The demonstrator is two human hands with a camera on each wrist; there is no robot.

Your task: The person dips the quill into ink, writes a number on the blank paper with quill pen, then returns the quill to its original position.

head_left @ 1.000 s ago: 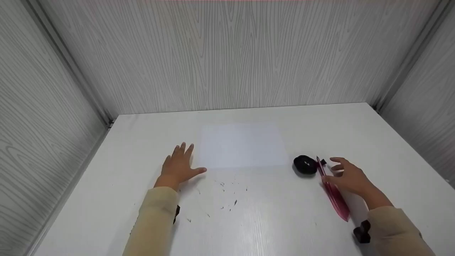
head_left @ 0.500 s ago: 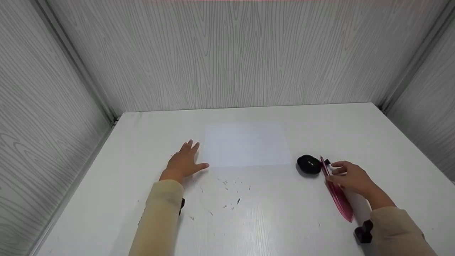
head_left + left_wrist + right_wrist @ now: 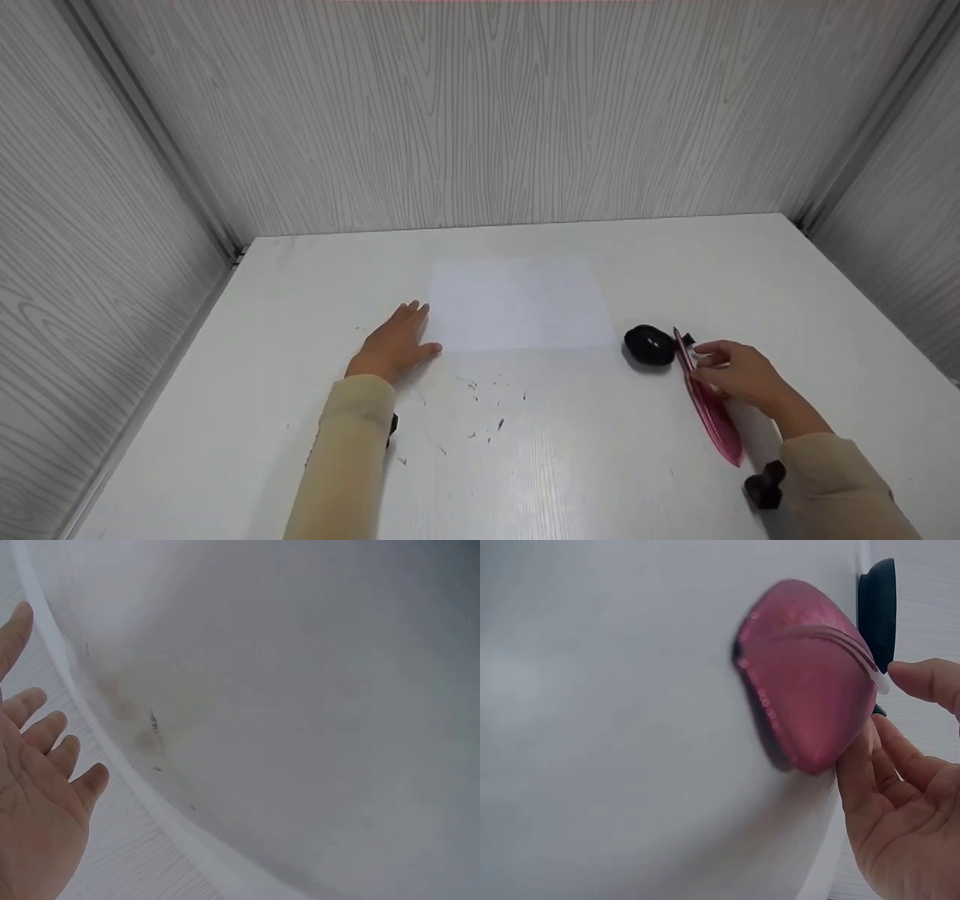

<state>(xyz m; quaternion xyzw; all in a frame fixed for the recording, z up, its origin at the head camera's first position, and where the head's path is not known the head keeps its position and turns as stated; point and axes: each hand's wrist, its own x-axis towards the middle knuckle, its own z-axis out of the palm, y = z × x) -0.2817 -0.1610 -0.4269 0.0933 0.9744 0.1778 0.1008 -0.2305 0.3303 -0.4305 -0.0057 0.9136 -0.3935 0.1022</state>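
A pink feather quill (image 3: 712,420) lies on the white table (image 3: 675,255), its tip beside a round black ink pot (image 3: 647,346). My right hand (image 3: 731,371) pinches the quill near its upper end between thumb and fingers. In the right wrist view the feather (image 3: 806,682) fills the middle, my right hand (image 3: 900,802) touches its edge, and a black piece (image 3: 877,607) sits behind it. My left hand (image 3: 394,345) lies flat on the table with straight fingers, at the near left corner of a white paper sheet (image 3: 521,304). The left wrist view shows that open palm (image 3: 37,795).
Small dark specks (image 3: 480,412) are scattered on the table in front of the paper. Grey wood-grain walls close in the table at the back and on both sides. Black wrist mounts (image 3: 765,484) sit on both sleeves.
My right hand's fingers have closed from spread onto the quill. My left hand has slid a little to the right, up to the paper's corner.
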